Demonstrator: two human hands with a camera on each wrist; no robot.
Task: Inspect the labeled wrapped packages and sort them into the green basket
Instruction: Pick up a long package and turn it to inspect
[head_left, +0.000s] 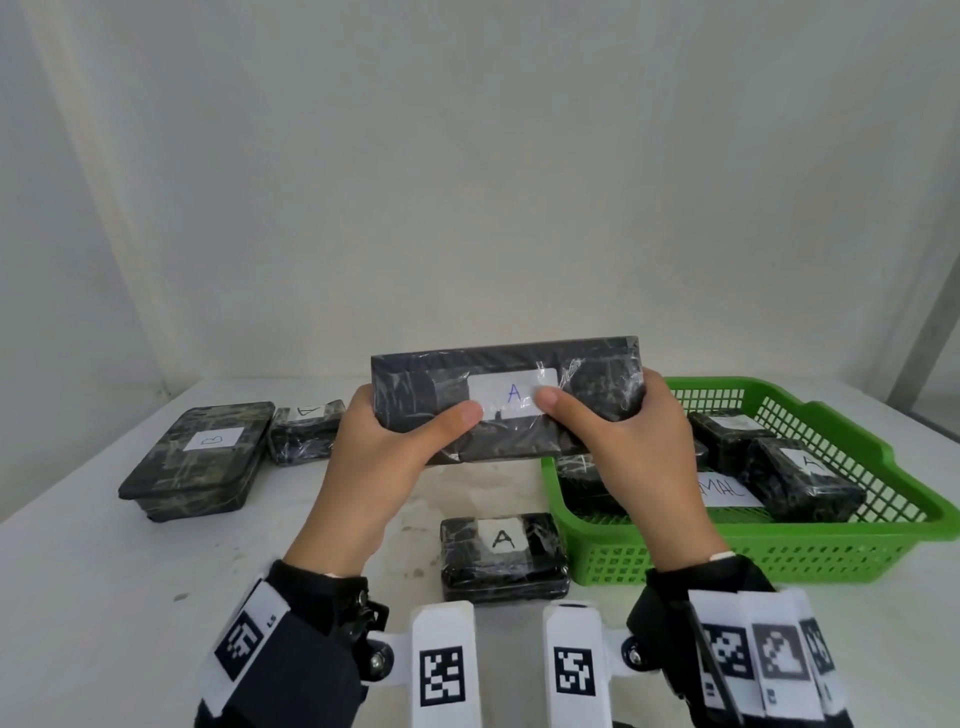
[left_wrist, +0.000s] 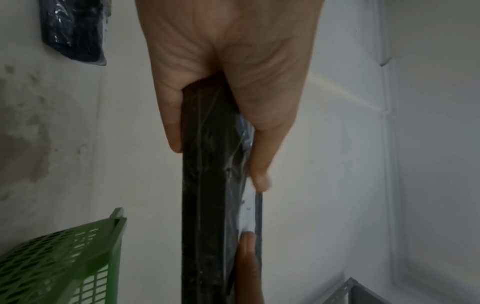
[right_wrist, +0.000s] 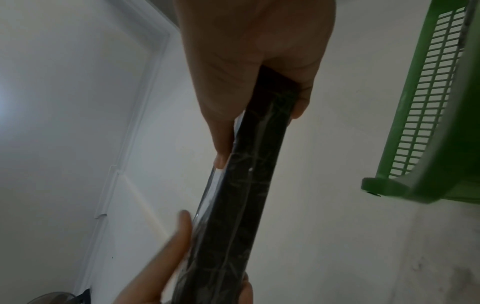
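Note:
Both hands hold up a flat black wrapped package (head_left: 415, 395) above the table, its white label marked A facing me. My left hand (head_left: 395, 441) grips its left end, thumb on the front beside the label. My right hand (head_left: 618, 431) grips the right end, thumb on the label's right edge. The wrist views show the package edge-on (left_wrist: 207, 185) (right_wrist: 246, 185), pinched between thumb and fingers. The green basket (head_left: 779, 551) sits at the right with several wrapped packages inside; one (head_left: 800, 483) shows an A label.
On the white table lie a large package labelled B (head_left: 202, 457) at the left, a small A package (head_left: 306, 431) behind it, and another A package (head_left: 501, 556) near the front, next to the basket. A white wall stands behind.

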